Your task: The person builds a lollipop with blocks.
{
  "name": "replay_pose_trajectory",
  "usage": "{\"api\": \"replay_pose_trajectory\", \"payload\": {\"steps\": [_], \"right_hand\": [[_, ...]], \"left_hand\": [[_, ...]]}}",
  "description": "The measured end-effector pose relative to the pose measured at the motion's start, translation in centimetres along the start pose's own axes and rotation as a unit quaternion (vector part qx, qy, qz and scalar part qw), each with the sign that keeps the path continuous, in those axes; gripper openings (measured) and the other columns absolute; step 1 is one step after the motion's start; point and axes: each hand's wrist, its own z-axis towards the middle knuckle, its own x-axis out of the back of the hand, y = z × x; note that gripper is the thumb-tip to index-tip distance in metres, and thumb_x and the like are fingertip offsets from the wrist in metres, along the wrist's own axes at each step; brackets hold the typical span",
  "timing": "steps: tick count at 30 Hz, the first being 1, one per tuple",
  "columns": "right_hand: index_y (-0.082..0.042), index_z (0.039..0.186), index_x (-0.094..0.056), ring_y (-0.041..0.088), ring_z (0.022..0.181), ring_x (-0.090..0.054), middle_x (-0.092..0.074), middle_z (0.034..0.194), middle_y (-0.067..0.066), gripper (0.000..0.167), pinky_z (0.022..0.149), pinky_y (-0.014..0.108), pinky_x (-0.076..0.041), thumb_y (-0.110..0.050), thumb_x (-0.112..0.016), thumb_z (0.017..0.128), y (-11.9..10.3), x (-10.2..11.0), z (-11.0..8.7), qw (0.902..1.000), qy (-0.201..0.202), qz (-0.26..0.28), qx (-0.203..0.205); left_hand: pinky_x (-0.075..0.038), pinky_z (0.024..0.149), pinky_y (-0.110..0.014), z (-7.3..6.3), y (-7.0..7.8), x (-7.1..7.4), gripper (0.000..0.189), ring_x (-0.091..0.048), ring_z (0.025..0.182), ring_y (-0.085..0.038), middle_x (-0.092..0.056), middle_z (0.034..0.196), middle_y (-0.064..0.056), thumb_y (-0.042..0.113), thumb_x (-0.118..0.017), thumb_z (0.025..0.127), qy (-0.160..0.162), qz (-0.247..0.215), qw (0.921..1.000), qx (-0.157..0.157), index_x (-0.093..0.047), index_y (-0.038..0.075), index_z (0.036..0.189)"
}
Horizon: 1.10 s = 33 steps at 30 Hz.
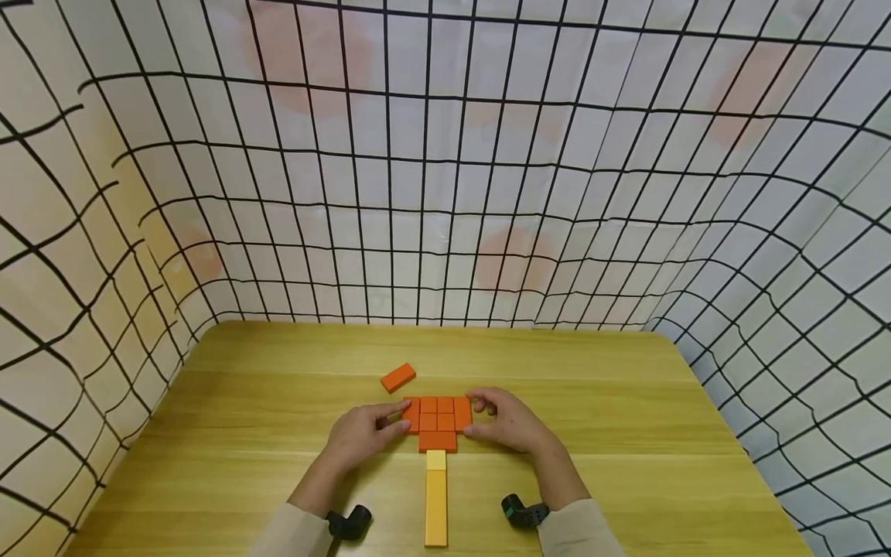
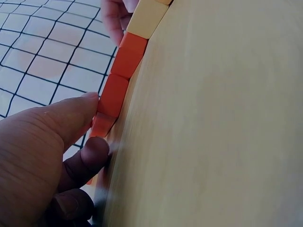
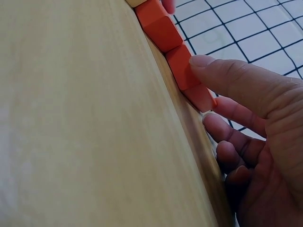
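Observation:
Flat orange blocks lie side by side in a row on the wooden table. My left hand [image 1: 363, 433] holds the leftmost orange block [image 1: 412, 415], thumb near its front end and index finger near its far end. At the other side, my right hand [image 1: 513, 422] has thumb and index finger at the rightmost orange block [image 1: 462, 414] in the same way. Smaller orange blocks [image 1: 437, 405] fill the middle. Both wrist views show a thumb against an orange block [image 2: 113, 94], [image 3: 181, 66]; the other fingers are loosely bent.
Touching the row's front is a crosswise orange block [image 1: 437, 442]. A pale yellow block [image 1: 436, 460] and a long yellow strip [image 1: 436, 508] run from it toward me. One loose orange block [image 1: 398, 377] lies tilted behind the row. Black-gridded netting [image 1: 445, 232] encloses the table [image 1: 278, 363].

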Motion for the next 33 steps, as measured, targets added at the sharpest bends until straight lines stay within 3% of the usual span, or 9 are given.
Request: {"api": "replay_pose_trajectory", "payload": {"steps": [13, 17, 22, 27, 33], "right_hand": [[-0.015, 0.137, -0.062, 0.021, 0.098, -0.048, -0.058, 0.111, 0.002, 0.059, 0.086, 0.039, -0.041, -0.032, -0.085, 0.085, -0.1, 0.2, 0.1, 0.9999, -0.005, 0.002, 0.011], [-0.015, 0.137, -0.062, 0.021, 0.098, -0.047, -0.058, 0.111, 0.001, 0.059, 0.085, 0.039, -0.041, -0.032, -0.085, 0.085, -0.1, 0.1, 0.0, 0.9999, -0.005, 0.003, 0.010], [-0.016, 0.136, -0.062, 0.021, 0.098, -0.047, -0.058, 0.111, 0.001, 0.059, 0.085, 0.039, -0.040, -0.032, -0.085, 0.084, -0.1, 0.1, 0.0, 1.0000, -0.003, 0.004, 0.006], [-0.016, 0.136, -0.062, 0.021, 0.099, -0.048, -0.058, 0.111, 0.001, 0.060, 0.087, 0.039, -0.041, -0.033, -0.085, 0.084, 0.0, 0.1, 0.0, 1.0000, 0.000, 0.003, 0.005], [-0.015, 0.137, -0.061, 0.021, 0.098, -0.048, -0.058, 0.111, 0.001, 0.061, 0.086, 0.039, -0.041, -0.034, -0.085, 0.084, -0.1, 0.0, -0.1, 1.0000, -0.001, 0.000, 0.000]], "left_hand": [[-0.022, 0.052, -0.023, 0.0, 0.0, 0.1, 0.042, -0.030, 0.052, -0.005, -0.043, 0.058, 0.010, 0.044, -0.070, 0.095, -0.003, -0.010, 0.9999, 0.003, -0.068, 0.032, 0.135], [-0.025, 0.054, -0.025, 0.0, -0.1, 0.1, 0.041, -0.034, 0.055, -0.007, -0.047, 0.061, 0.007, 0.045, -0.070, 0.096, -0.002, -0.032, 0.9994, 0.015, -0.068, 0.033, 0.136], [-0.032, 0.056, -0.026, 0.4, -0.2, 0.4, 0.040, -0.042, 0.062, -0.009, -0.057, 0.071, 0.005, 0.044, -0.069, 0.097, 0.013, -0.080, 0.9957, 0.044, -0.069, 0.031, 0.135], [-0.031, 0.048, -0.024, 1.1, -0.2, 1.0, 0.044, -0.042, 0.054, -0.011, -0.053, 0.067, 0.002, 0.036, -0.071, 0.097, 0.047, -0.118, 0.9905, 0.053, -0.067, 0.022, 0.138], [-0.036, 0.051, -0.026, 2.2, -0.4, 1.3, 0.054, -0.046, 0.056, -0.013, -0.057, 0.072, -0.001, 0.031, -0.073, 0.096, 0.077, -0.083, 0.9921, 0.056, -0.057, 0.015, 0.145]]}}
